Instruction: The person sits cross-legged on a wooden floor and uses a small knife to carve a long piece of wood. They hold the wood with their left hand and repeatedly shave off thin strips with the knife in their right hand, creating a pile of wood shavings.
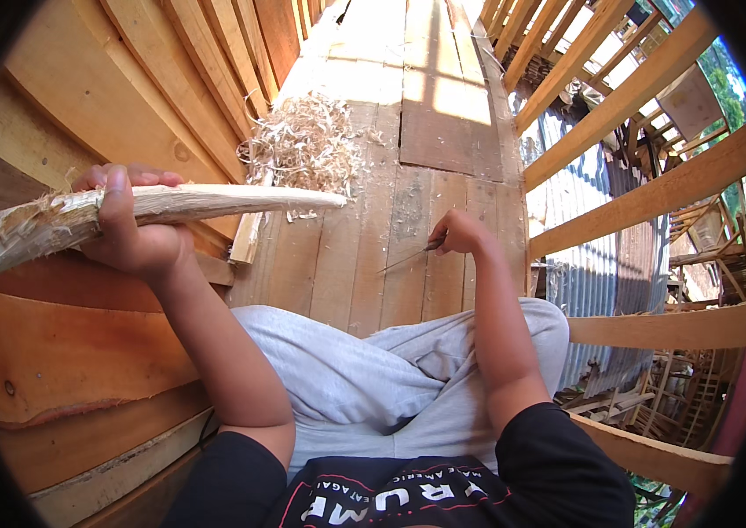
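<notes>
My left hand [131, 211] is closed round a long pale piece of wood [232, 201], roughly stripped at its thick left end and tapering to a smooth tip on the right. The thumb lies over its top side. Away from the wood, above the floorboards, my right hand [459, 236] grips a thin-bladed knife [408, 260] by its dark handle. Its narrow blade points down and to the left. Most of the handle is hidden inside the fist.
A heap of curled wood shavings [303, 145] lies on the plank floor [320, 264] ahead. Wooden boards [83, 334] line the left side. Along the right runs a slatted railing [654, 201], with corrugated metal sheets [597, 255] below it. My crossed legs [338, 361] are close in front.
</notes>
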### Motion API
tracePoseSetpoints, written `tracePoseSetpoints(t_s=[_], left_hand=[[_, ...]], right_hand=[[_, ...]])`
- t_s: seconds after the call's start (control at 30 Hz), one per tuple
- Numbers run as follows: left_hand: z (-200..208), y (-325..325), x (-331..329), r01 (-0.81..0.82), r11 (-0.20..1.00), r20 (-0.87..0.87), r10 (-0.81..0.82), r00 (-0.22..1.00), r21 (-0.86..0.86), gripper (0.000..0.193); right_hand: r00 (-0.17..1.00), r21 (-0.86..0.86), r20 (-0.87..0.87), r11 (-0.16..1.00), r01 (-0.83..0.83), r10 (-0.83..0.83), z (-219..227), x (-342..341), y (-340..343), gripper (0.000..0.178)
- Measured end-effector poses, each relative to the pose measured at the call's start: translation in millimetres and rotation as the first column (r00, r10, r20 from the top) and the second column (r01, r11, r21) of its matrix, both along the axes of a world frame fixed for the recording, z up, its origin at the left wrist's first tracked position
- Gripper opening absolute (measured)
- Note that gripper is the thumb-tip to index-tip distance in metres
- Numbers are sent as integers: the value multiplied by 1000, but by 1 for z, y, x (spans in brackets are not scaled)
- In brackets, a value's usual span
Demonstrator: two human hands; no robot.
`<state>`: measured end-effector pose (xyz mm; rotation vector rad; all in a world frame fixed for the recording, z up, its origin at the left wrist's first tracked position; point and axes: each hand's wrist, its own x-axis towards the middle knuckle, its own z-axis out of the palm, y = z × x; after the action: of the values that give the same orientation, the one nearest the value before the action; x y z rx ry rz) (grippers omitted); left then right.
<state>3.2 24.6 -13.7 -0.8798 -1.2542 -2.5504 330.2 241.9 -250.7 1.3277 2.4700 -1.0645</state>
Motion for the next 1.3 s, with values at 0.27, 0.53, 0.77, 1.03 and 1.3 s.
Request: tracePoseSetpoints(t_s=[0.27,0.53,0.77,1.03,1.3], left_hand=[[2,-2,2,69,997,-3,-69,998,46,21],[3,0,6,45,999,10,-45,999,-11,19],[1,1,3,55,998,11,-55,998,-3,19],[2,1,5,60,998,9,-60,998,-10,18],[9,-6,9,93,995,63,-95,994,39,19]], right_hand=[[980,30,-107,985,172,-168,-12,10,12,33],[882,46,-238,902,429,-407,-13,19,19,34],[961,68,-22,959,276,-275,-17,33,23,31],[959,-145,-257,976,-162,121,-19,-28,-13,28],[981,48,-195,999,17,-7,-23,-35,-10,26]])
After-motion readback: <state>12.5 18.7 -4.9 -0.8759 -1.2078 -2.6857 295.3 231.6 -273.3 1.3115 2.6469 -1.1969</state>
